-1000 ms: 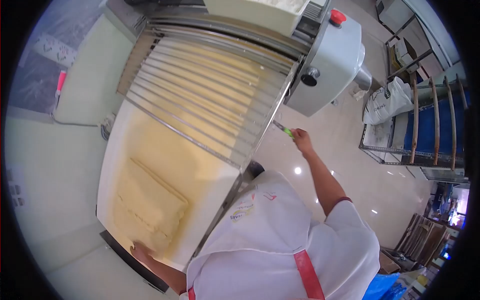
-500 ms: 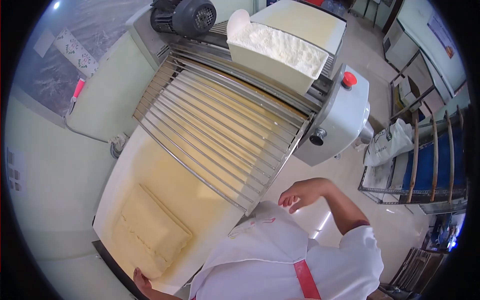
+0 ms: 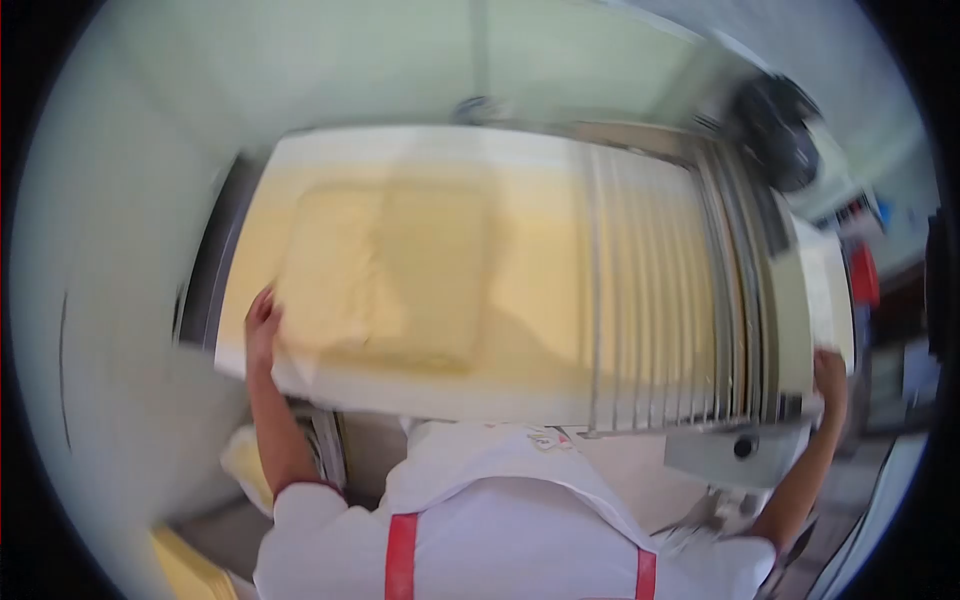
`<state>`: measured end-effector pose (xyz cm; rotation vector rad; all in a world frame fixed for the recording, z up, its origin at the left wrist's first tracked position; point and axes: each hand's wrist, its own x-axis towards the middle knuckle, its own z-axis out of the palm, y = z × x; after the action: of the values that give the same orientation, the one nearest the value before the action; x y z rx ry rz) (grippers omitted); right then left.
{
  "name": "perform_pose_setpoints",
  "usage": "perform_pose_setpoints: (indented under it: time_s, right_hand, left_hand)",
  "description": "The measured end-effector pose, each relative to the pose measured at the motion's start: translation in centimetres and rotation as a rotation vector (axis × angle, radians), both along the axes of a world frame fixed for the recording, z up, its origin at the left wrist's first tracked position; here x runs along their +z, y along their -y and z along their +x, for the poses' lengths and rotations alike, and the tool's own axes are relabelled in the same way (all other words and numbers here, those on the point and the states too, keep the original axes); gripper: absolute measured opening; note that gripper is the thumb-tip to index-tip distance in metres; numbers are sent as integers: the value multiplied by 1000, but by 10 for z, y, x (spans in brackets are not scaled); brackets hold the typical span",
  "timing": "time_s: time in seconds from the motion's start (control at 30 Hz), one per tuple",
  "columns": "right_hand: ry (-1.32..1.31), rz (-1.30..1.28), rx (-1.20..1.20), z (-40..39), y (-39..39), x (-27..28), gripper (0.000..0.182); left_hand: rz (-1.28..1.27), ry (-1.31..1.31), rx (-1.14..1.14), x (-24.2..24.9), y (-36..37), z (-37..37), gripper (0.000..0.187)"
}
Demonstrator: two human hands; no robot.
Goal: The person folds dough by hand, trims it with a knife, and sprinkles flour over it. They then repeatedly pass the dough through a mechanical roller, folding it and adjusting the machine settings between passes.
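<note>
A folded slab of pale dough [image 3: 425,285] lies on the flat, pale yellow belt [image 3: 535,220] of a machine. Beside the slab's left edge is my left hand [image 3: 262,322], its fingers apart and nothing visible in them. Far to the right, my right hand [image 3: 830,378] is at the near end of the long flour container [image 3: 796,320]; blur hides its fingers and whether they grip anything. Between the slab and the container, a metal bar guard [image 3: 655,290] covers the right part of the belt.
A dark motor [image 3: 775,130] stands at the back right, with a red button [image 3: 864,275] near the container. Along the belt's left end runs a dark edge [image 3: 222,250]. A pale green wall [image 3: 400,70] rises behind the machine. Yellow and white items sit at lower left.
The view has swung round, so the belt now lies level across it. My right hand has moved from beside the machine to the flour container. My left hand remains near the slab.
</note>
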<state>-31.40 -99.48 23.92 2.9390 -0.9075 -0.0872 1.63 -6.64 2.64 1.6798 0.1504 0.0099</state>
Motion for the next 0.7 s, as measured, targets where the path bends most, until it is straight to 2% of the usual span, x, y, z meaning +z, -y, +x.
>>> perform_pose_setpoints:
  time_s: [0.03, 0.07, 0.1, 0.17, 0.27, 0.3, 0.37, 0.43, 0.5, 0.57, 0.63, 0.7]
  right_hand:
    - [8, 33, -33, 6, -14, 11, 29]
    - [137, -94, 60, -2, -3, 7, 24]
    - [163, 75, -27, -7, 4, 10, 22]
    - [499, 506, -227, -17, 30, 0, 25]
    - [1292, 1096, -440, -30, 22, 12, 28]
    - [1509, 1121, -426, -29, 13, 23, 28]
    - [1684, 984, -324, -11, -45, 34, 29]
    - [1709, 880, -222, 35, -144, 29, 30]
    - [1587, 903, -133, 96, -261, -6, 31]
    - [1311, 1015, -44, 157, -380, -64, 33]
    - [903, 1161, 76, 205, -499, -127, 35]
    - [652, 1347, 71, 218, -565, -159, 37]
  left_hand:
    - [-77, 34, -19, -6, -4, -9, 52]
    - [-114, 9, 32, -19, -13, -15, 54]
    - [-174, 9, 37, -24, -13, -26, 57]
    - [-264, 44, 52, -28, -10, -38, 58]
    - [-271, 53, 63, -30, -8, -38, 56]
    - [-271, 51, 65, -28, -9, -39, 56]
    - [-276, 55, 65, -27, -9, -36, 56]
    - [-271, 69, 56, -32, -12, -35, 56]
    - [-300, 81, 20, -33, -15, -31, 56]
    - [-366, 77, -22, -32, -18, -32, 56]
    - [-356, 67, -34, -40, -22, -29, 57]
    - [-334, 56, -58, -46, -29, -28, 57]
